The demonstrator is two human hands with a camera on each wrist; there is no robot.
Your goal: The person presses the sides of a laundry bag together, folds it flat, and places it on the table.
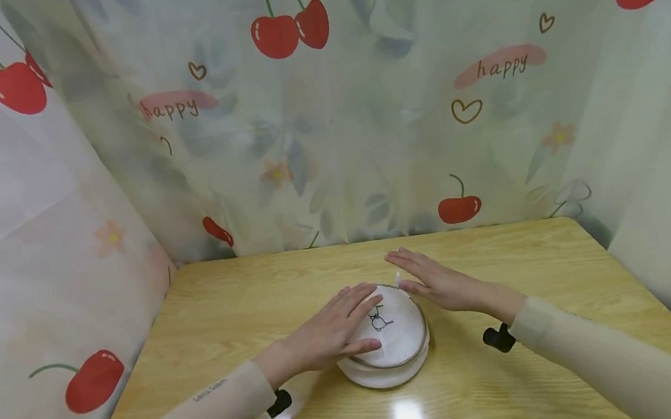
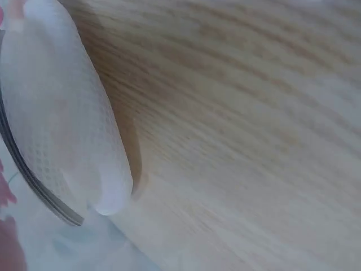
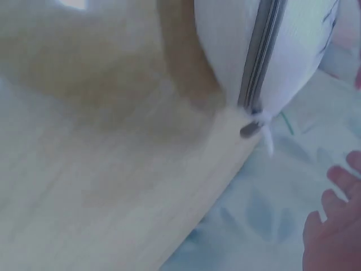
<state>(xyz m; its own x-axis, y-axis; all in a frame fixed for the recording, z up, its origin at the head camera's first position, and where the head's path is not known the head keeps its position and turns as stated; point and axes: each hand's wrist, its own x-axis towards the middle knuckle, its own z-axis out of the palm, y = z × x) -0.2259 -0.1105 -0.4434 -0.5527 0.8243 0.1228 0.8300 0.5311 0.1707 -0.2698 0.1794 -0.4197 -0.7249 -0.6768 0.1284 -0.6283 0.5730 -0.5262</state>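
A round white mesh laundry bag (image 1: 405,338) with a small line-drawn animal on top sits on the table. My left hand (image 1: 331,324) lies over its left side, fingers extended across the top and thumb toward the near side. Beyond the bag's far right edge, my right hand (image 1: 442,285) is held with fingers straight, gripping nothing. The right wrist view shows the bag's grey zipper (image 3: 262,56) running down to a dark pull (image 3: 251,130) with a white cord tied on, and the right hand's fingers apart from it. In the left wrist view, the mesh side (image 2: 73,124) bulges outward.
The wooden table (image 1: 228,294) extends around the bag to its far edge. A cherry-print curtain (image 1: 334,135) hangs behind it and along both sides. Black wrist mounts (image 1: 499,339) sit under both sleeves.
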